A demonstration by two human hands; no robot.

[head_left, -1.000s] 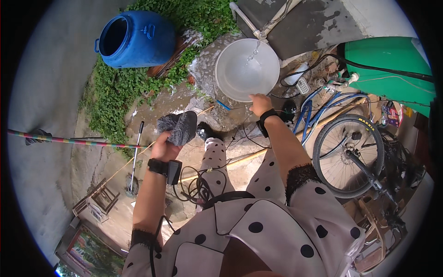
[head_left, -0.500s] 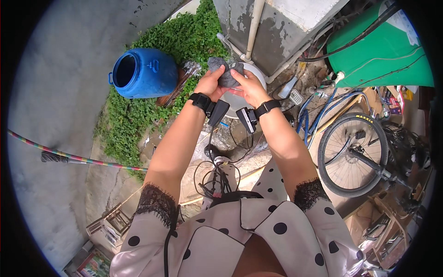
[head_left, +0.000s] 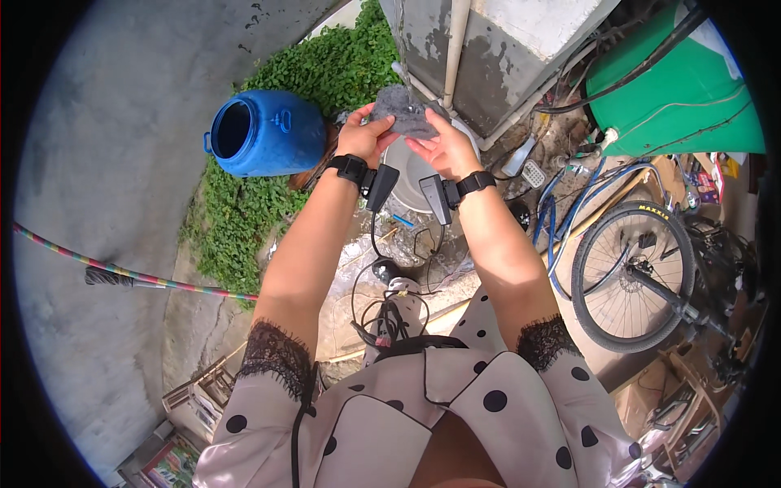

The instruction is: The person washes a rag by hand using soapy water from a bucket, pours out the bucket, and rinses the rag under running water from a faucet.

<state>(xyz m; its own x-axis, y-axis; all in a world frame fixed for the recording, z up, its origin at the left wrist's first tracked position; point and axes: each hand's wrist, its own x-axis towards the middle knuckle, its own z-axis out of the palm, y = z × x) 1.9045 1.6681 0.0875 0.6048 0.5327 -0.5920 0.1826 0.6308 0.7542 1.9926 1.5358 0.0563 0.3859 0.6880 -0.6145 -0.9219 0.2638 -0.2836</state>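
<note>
A wet grey cloth [head_left: 402,111] is stretched between both of my hands, held up in front of me. My left hand [head_left: 366,135] grips its left edge and my right hand [head_left: 443,146] holds its right side from below. A white round basin [head_left: 407,167] lies underneath the hands, mostly hidden by them. A thin stream of water from a white pipe [head_left: 452,49] seems to fall onto the cloth. Black devices hang from both wrist straps.
A blue plastic barrel [head_left: 264,134] lies on green plants at the left. A concrete block [head_left: 521,49] stands behind the basin, a green tank [head_left: 679,89] at the right, a bicycle wheel [head_left: 630,276] below it. A striped rope [head_left: 122,272] crosses the left.
Both hands have risen and come together on the grey cloth near the pipe. One second ago my left hand held the cloth low while my right hand touched the basin rim.
</note>
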